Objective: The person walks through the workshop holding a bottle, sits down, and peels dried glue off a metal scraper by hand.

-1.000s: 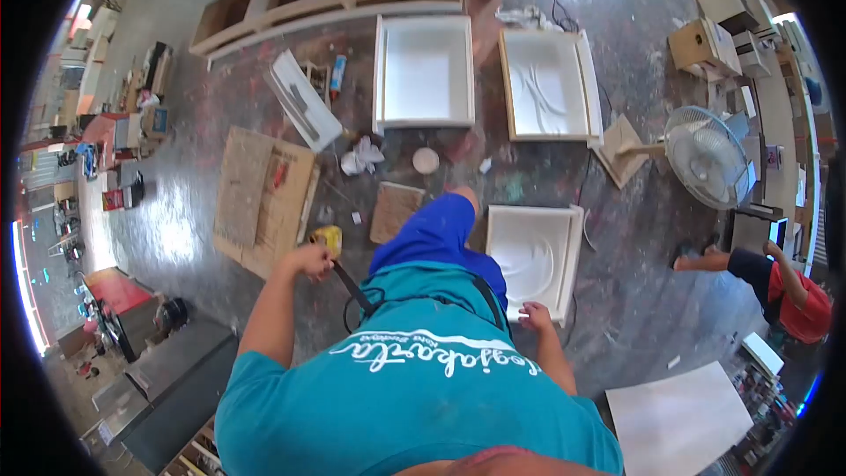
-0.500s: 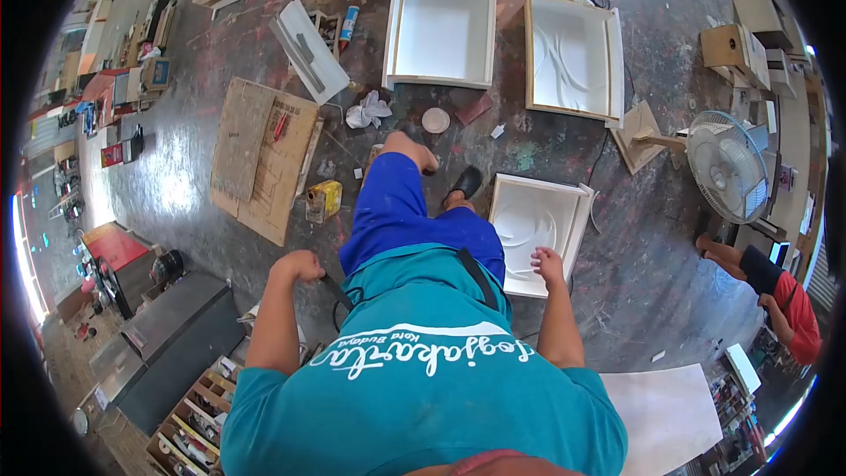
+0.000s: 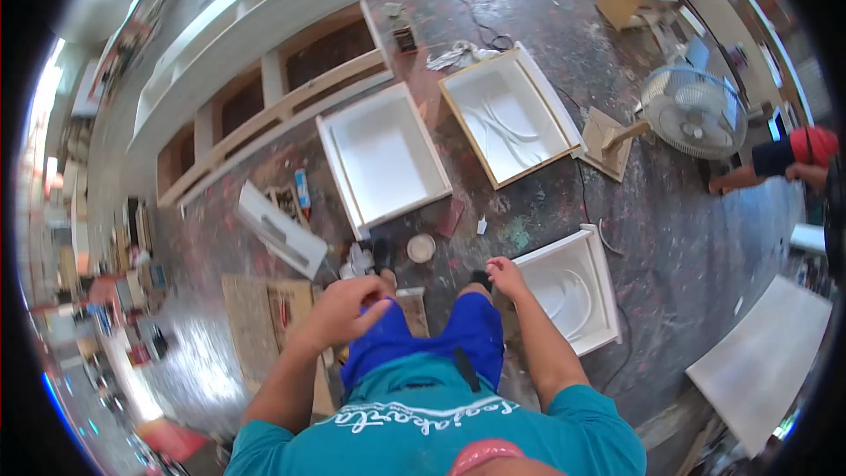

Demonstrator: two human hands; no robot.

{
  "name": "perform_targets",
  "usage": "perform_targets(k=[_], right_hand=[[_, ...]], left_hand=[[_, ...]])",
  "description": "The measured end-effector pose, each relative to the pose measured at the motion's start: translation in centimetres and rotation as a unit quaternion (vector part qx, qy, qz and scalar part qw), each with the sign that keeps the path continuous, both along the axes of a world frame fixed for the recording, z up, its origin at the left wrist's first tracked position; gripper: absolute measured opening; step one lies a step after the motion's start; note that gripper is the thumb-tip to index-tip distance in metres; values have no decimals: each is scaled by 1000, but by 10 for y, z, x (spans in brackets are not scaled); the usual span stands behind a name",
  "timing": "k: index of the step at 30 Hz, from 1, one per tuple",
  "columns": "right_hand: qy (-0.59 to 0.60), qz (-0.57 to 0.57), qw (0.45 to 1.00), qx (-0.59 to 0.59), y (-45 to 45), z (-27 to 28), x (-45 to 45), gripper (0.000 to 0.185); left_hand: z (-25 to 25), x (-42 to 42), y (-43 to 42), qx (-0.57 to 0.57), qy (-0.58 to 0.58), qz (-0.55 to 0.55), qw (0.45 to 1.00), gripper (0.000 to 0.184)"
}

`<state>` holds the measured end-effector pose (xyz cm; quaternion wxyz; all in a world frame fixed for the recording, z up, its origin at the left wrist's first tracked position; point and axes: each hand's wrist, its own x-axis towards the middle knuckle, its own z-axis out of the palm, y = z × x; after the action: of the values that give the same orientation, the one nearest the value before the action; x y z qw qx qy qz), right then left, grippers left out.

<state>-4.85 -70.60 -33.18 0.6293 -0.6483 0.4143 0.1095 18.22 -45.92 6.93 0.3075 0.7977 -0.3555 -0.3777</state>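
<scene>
My left hand [image 3: 349,312] hangs loosely curled over my left thigh, with a gap between thumb and fingers and nothing visible in it. My right hand [image 3: 505,277] is loosely bent, its fingers slightly apart and holding nothing. It is nearest to a white drawer-like box [image 3: 608,286] with curved grooves, lying on the floor to the right. Ahead of me on the floor are a plain white box [image 3: 383,154] and a second grooved box [image 3: 507,119]. A round pale lid or dish [image 3: 421,249] is near my feet.
A long wooden cabinet frame [image 3: 275,79] lies at the upper left. A standing fan [image 3: 693,112] is at the right, near another person [image 3: 812,147]. Cardboard [image 3: 248,326], a white panel [image 3: 282,234] and a blue tube [image 3: 302,189] lie left. Cables cross the floor.
The view has turned and the floor items have shifted. My left hand has risen and moved inward from my left side. My right hand has moved inward, and my feet have changed position.
</scene>
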Motion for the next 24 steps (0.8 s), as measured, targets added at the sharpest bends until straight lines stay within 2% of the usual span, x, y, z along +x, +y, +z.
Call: perform_targets(k=[2,3,4,6,7,8,10,13,14,16,18,19,20,22,24], right_hand=[[2,38,994,-101,28,-57,22,25],[23,21,998,-59,40,-86,33,29],[16,28,997,-67,50,-103,46,28],[-2,52,995,-87,56,-129,75,27],[-96,45,983,-148,72,-192,71,29],[-51,92,982,-156,64,-220,79,29],[47,178,972,-146,62,-236,101,31],[89,286,943,-143,70,-278,100,31],[96,335,927,-138,66,-286,101,30],[123,346,918,-146,53,-217,124,34],[-57,249,940,-226,52,-224,115,39],[-42,242,944,-220,51,-221,112,40],[-23,238,947,-213,53,-217,106,42],[-91,239,931,-260,70,-244,83,42],[-103,233,924,-286,94,-203,88,41]], left_hand=[[-12,35,-51,-165,-11,-120,979,20],[-19,46,-77,-251,-8,-183,950,24],[-26,55,-100,-334,-2,-239,912,28],[-46,66,-132,-405,-34,-290,866,34],[-68,68,-140,-428,-23,-294,854,34],[-96,68,-147,-453,-12,-296,841,34],[-157,64,-151,-478,26,-306,823,33],[-247,62,-146,-497,61,-334,799,30],[-275,64,-143,-497,58,-356,790,28],[-325,64,-134,-491,38,-373,786,25],[-365,65,-121,-469,-12,-352,810,22],[-382,64,-112,-448,-45,-329,830,22],[-394,64,-102,-431,-69,-313,844,21],[-404,58,-80,-416,-107,-304,851,20],[-400,47,-55,-420,-130,-314,842,19]])
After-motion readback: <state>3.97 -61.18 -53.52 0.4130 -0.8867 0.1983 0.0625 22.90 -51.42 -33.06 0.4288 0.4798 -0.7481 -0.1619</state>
